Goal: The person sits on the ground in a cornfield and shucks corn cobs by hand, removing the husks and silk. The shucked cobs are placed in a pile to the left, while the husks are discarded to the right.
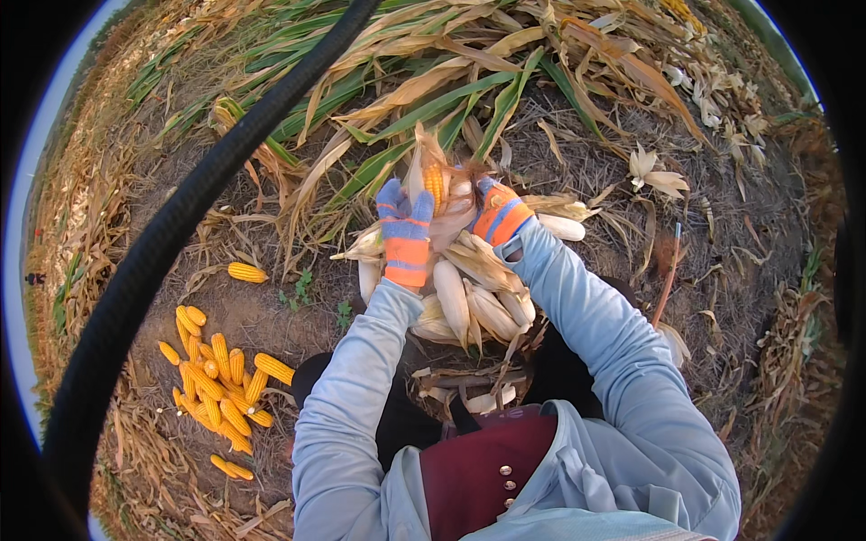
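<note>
Between my two gloved hands is a partly husked corn cob (433,186), its yellow kernels showing through a gap in the pale husk. My left hand (407,226), in an orange and blue-grey glove, grips its left side. On the right, my right hand (498,206) holds the husk and brown silk near the top. Some fingertips are hidden behind the husk. Beneath my hands lies a pile of unhusked ears of corn (477,297) in dry, cream-coloured husks, close in front of my knees.
Bare yellow cobs (216,385) lie heaped at the left, with one single cob (247,272) farther up. Cut corn stalks with leaves (406,88) cover the far ground. A discarded husk (655,174) and a thin reddish stick (668,277) are at the right. A dark cable (196,196) crosses the view.
</note>
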A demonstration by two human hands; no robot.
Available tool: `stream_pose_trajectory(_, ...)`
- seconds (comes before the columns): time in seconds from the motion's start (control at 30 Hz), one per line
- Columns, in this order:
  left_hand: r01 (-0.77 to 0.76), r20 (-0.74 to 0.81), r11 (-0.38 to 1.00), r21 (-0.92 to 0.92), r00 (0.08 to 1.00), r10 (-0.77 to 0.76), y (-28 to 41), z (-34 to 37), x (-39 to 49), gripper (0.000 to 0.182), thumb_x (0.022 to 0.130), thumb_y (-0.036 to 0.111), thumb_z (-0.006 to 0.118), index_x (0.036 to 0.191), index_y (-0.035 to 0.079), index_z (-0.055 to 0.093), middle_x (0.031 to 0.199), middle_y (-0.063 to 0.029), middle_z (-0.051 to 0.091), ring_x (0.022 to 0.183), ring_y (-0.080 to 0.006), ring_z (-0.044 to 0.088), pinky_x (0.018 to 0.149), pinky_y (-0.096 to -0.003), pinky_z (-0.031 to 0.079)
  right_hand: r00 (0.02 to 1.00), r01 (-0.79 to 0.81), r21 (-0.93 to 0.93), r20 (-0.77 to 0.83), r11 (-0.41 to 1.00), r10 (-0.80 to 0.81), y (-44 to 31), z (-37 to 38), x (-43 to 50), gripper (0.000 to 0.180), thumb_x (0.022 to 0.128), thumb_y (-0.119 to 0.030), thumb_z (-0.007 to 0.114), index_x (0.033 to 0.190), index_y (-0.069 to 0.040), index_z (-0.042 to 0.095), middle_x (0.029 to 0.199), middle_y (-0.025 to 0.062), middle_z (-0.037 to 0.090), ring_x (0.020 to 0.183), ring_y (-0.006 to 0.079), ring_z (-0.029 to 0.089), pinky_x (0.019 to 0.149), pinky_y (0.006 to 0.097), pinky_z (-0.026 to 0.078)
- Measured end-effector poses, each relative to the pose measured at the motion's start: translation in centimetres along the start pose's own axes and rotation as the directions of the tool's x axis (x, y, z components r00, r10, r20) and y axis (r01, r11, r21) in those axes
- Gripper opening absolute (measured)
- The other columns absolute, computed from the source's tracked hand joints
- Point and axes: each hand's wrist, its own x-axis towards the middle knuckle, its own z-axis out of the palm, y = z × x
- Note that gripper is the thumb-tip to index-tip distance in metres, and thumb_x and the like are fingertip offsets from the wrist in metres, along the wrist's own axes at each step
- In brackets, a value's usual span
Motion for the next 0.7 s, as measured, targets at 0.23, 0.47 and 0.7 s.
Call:
stream_pose_trajectory(0.23, -0.068, 0.220, 0.977, 0.201, 0.975, 0.022, 1.7, 0.6, 0.5, 0.041, 0.074, 0.008, 0.067, 0.110, 0.002, 0.047, 0.100, -0.0056, 0.053, 0.087, -0.0117, 0.051, 0.075, -0.0242, 0.045, 0.984, -0.180, -0.310, -0.044, 0.934, 0.175, -6.3, 3.1, -1.4, 0.018, 0.082, -0.010, 0.047, 0.098, -0.002, 0.051, 0.092, 0.0112, 0.059, 0.082, 0.0269, 0.059, 0.068, 0.0361, 0.048)
stream_pose_trajectory(0.47, 0.077, 0.088, 0.990, 0.120, 0.992, -0.088, 2.0, 0.4, 0.9, 0.039, 0.073, 0.012, 0.070, 0.105, 0.003, 0.051, 0.097, -0.0046, 0.056, 0.083, -0.0119, 0.055, 0.072, -0.0254, 0.047, 0.913, -0.363, 0.021, -0.192, 0.931, 0.360, -6.9, 1.2, -1.5, 0.019, 0.083, -0.014, 0.046, 0.097, -0.002, 0.051, 0.091, 0.0125, 0.058, 0.083, 0.0267, 0.058, 0.073, 0.0350, 0.047)
stream_pose_trajectory(0.7, 0.333, 0.138, 0.779, -0.531, 0.941, -0.308, 3.9, -4.1, 4.0, 0.057, 0.082, 0.040, 0.058, 0.121, 0.001, 0.042, 0.118, -0.0144, 0.050, 0.102, -0.0287, 0.054, 0.085, -0.0427, 0.047, 0.929, -0.250, -0.237, -0.332, 0.939, 0.164, -1.4, -15.4, -0.3, 0.026, 0.077, -0.022, 0.054, 0.096, -0.004, 0.056, 0.095, 0.0153, 0.059, 0.090, 0.0283, 0.058, 0.077, 0.0328, 0.046)
